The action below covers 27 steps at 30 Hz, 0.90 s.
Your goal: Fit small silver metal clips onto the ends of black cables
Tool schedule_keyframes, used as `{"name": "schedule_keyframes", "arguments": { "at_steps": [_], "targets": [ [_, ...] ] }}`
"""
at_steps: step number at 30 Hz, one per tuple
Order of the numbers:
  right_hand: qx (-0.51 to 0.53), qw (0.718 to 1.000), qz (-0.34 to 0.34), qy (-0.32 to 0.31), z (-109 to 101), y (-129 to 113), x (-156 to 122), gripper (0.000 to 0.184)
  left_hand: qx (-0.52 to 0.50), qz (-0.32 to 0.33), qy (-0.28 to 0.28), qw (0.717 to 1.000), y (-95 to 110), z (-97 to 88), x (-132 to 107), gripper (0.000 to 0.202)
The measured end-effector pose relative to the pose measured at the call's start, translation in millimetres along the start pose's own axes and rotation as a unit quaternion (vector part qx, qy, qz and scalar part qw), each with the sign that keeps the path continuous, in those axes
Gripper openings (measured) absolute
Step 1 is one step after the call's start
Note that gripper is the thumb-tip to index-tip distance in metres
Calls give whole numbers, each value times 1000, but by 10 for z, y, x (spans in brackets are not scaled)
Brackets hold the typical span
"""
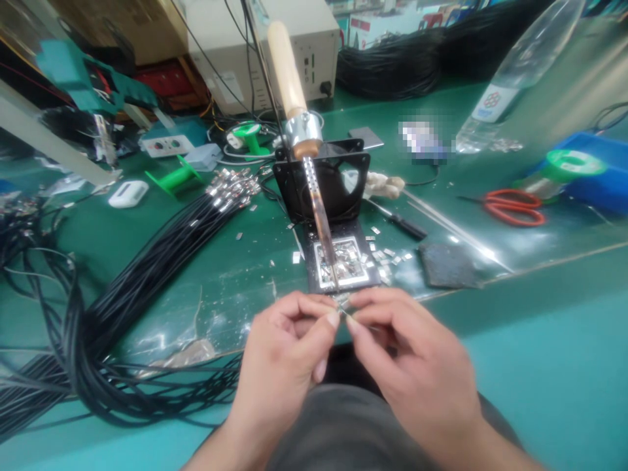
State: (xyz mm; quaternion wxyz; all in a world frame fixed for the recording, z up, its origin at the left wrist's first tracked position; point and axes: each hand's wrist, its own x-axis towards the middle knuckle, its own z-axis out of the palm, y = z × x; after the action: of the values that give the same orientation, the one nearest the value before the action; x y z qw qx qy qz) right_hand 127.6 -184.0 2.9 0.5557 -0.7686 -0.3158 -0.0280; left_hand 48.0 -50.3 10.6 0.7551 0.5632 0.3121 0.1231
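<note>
My left hand (289,350) and my right hand (415,350) meet at the table's front edge, both with fingers pinched. A tiny silvery piece (342,305) shows between the fingertips; its kind is too small to tell. What each hand pinches is mostly hidden by the fingers. Just above the fingertips points the tip of a soldering iron (321,216), clamped upright with its wooden handle (287,72) at the top. Beneath the tip, a white-rimmed tray (321,282) holds many small metal pieces, with a black fan frame (289,190) behind it.
A bundle of black cables (152,261) with metal ends lies left. Loose metal bits (387,254) surround the tray. To the right are a dark square block (449,265), a screwdriver (409,226), red-handled scissors (515,208), a solder spool (574,163) and a plastic bottle (520,65).
</note>
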Motion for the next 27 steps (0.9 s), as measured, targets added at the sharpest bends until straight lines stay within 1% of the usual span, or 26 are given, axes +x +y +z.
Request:
{"name": "schedule_keyframes", "arguments": {
  "at_steps": [5, 14, 27],
  "targets": [
    [-5, 1000, -8, 3, 1, -13, 1, 14, -1, 2, 9, 1000, 25, 14, 7, 18],
    [-6, 1000, -23, 10, -7, -19, 36, 14, 3, 8, 7, 1000, 89, 26, 27, 19],
    [-1, 1000, -6, 5, 6, -46, 86, 15, 14, 6, 8, 1000, 157, 46, 70, 18]
  ]
}}
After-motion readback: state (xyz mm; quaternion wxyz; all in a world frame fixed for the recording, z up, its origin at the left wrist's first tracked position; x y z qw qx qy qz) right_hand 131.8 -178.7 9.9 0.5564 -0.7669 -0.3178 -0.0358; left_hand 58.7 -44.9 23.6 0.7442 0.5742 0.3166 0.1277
